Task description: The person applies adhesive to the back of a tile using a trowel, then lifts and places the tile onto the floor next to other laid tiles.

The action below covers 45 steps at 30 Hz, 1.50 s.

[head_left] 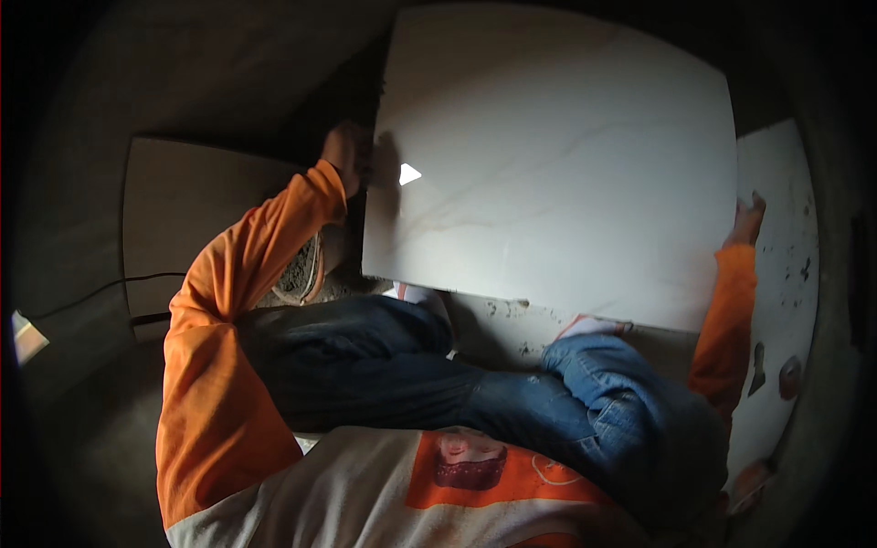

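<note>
A large white tile (566, 164) with faint grey-brown veining fills the middle of the view, in front of my bent legs. My left hand (347, 157) is closed on its left edge, the fingers partly in shadow. On the opposite edge, my right hand (748, 219) grips the tile, its fingers partly hidden. A small bright patch of light falls on the tile's surface near my left hand. The tile's near edge lies just beyond my feet and knees.
Another tile (160, 201) lies to the left, crossed by a dark cable (100, 290). A container of grey, lumpy material (297, 274) sits beside my left forearm. Stained pale tile (781, 265) extends at the right, bearing a dark flat piece (757, 367) and a round reddish object (790, 376).
</note>
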### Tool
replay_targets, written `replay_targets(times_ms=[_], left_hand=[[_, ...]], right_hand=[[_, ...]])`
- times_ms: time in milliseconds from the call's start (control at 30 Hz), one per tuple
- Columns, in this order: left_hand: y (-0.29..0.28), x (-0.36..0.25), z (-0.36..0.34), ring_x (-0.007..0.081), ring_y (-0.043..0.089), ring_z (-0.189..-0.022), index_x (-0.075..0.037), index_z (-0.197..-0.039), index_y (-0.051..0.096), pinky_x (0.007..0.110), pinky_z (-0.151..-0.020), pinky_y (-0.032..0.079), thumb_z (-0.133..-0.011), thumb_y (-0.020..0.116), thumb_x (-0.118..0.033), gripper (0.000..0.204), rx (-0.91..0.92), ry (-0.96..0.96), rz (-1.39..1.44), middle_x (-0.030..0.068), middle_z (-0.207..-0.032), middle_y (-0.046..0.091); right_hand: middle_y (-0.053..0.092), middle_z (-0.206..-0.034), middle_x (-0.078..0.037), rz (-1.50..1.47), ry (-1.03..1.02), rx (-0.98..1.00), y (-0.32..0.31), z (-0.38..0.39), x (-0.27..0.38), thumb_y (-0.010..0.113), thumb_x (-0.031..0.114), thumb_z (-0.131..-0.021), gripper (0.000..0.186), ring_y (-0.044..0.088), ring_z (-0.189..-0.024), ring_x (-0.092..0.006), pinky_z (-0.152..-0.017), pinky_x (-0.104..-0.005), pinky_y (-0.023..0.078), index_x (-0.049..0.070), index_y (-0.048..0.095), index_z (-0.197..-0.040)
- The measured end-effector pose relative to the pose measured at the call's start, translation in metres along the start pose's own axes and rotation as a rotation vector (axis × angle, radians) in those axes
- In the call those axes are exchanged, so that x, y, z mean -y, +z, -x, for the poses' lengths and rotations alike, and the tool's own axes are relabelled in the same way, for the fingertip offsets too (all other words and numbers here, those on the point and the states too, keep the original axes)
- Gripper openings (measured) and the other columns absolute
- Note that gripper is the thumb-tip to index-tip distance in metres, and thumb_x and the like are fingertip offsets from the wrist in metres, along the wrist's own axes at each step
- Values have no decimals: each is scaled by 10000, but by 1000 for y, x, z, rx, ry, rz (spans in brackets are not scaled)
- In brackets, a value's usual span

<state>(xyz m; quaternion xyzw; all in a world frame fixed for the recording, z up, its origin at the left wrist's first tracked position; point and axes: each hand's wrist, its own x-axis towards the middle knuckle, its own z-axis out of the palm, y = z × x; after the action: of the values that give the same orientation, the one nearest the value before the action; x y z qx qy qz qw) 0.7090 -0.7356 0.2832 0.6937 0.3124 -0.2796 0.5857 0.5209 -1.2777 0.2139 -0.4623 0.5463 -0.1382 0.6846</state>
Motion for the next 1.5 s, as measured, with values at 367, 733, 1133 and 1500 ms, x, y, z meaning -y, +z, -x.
replay_targets(times_ms=[367,733,1133,1500], left_hand=[[-4,6,0,139,297,-510,-173,-607,379,304,-488,247,-738,423,-312,196,3,-65,-53,-15,-579,313],[-15,10,-2,125,274,-432,-200,-555,344,291,-434,225,-729,461,-294,230,31,-45,5,-45,-509,295],[-20,14,0,141,324,-410,-192,-589,397,287,-405,251,-807,365,-399,302,109,-45,-50,-33,-493,328],[-21,21,-14,177,392,-470,-174,-660,420,329,-427,294,-813,333,-508,377,125,5,-35,1,-548,376]], right_hand=[[365,-1351,-196,93,-35,17,-11,-5,-15,327,561,-786,823,314,-1241,-274,-1048,-345,131,-36,272,-1350],[309,-1375,-197,26,-106,84,-6,-28,-43,322,576,-805,782,267,-1275,-269,-1054,-388,127,17,288,-1351],[282,-1408,-176,187,-91,18,-12,-38,-49,305,557,-830,728,209,-1323,-266,-1069,-355,99,59,290,-1360],[184,-1456,-128,166,-146,109,-10,-21,-35,268,572,-831,754,130,-1343,-271,-1072,-384,97,48,251,-1374]])
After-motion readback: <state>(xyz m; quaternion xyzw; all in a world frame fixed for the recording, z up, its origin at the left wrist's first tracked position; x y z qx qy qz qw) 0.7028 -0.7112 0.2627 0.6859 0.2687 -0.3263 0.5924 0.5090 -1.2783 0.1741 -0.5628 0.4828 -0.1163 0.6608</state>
